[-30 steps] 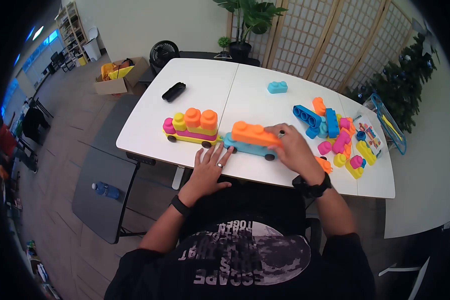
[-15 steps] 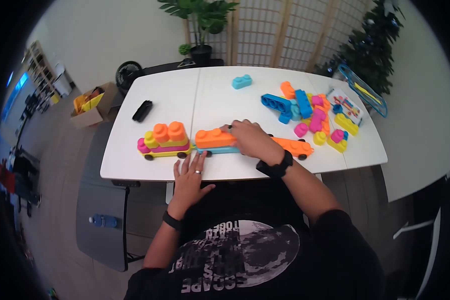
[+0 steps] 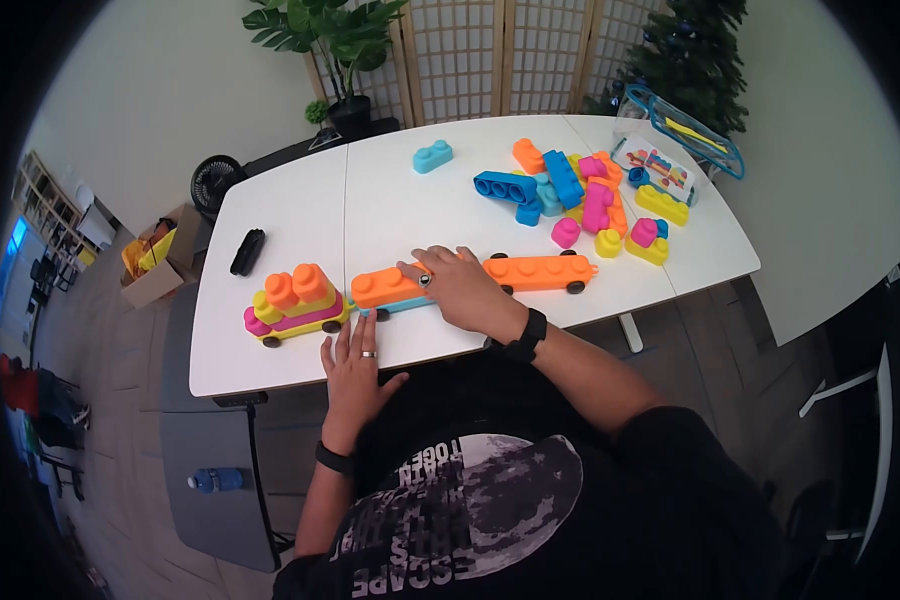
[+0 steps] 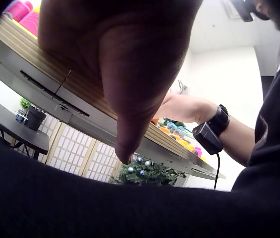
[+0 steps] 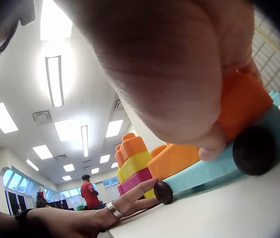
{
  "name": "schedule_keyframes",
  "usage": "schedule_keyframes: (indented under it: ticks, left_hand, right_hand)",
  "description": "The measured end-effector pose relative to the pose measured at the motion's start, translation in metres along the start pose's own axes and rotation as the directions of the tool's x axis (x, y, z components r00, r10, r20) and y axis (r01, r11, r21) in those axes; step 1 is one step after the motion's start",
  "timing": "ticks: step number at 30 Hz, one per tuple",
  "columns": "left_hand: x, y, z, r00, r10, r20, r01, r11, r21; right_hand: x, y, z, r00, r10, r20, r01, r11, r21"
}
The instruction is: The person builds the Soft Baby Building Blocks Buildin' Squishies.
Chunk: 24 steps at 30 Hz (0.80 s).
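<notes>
A long orange block (image 3: 375, 287) lies along the light blue wheeled base (image 3: 410, 303). My right hand (image 3: 460, 290) grips it from above, the thumb (image 5: 212, 148) on its near side in the right wrist view; the hand covers part of block and base. My left hand (image 3: 353, 375) rests at the table's front edge, fingers extended, a fingertip at the base's left wheel (image 5: 163, 192). Left of the base stands a yellow wheeled car (image 3: 310, 322) with pink, yellow and orange blocks. To the right stands an orange-topped wheeled car (image 3: 545, 272).
Loose blocks (image 3: 595, 205) lie piled at the right of the white table (image 3: 390, 215), beside a picture card (image 3: 660, 168) and a clear bag (image 3: 695, 135). A light blue block (image 3: 433, 156) sits at the back, a black object (image 3: 248, 252) on the left.
The orange block, tilted above the light blue base a second ago, has come down onto it under my right hand. My left hand keeps its place by the wheel. The head view has swung right.
</notes>
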<state>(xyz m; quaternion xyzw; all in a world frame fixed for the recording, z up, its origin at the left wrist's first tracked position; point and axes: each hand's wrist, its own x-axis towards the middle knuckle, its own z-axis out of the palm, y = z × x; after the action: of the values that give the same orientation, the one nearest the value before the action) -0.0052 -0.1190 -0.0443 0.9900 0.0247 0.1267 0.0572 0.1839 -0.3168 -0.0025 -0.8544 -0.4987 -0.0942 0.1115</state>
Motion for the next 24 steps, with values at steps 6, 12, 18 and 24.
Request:
schedule_keyframes:
  ticks: [6,12,18,24]
  left_hand:
    - [-0.001,-0.002,0.0,1.0,0.015,-0.01,-0.015,1.0,-0.005]
    - [-0.001,0.0,-0.002,1.0,-0.004,-0.001,0.004,1.0,-0.026]
    - [0.0,0.001,-0.001,1.0,-0.019,0.004,0.019,1.0,-0.014]
    - [0.0,0.001,-0.001,1.0,-0.012,0.016,0.013,1.0,-0.011]
  right_hand:
    - [-0.007,0.003,-0.011,0.987,-0.023,-0.157,0.039,0.994,0.097]
    - [-0.038,0.088,-0.089,0.913,0.361,-0.191,-0.304,0.913,0.271]
    - [-0.149,0.217,-0.127,0.584,0.756,-0.295,-0.811,0.561,-0.166]
    - [-0.238,0.309,-0.112,0.659,0.742,-0.12,-0.744,0.667,0.04]
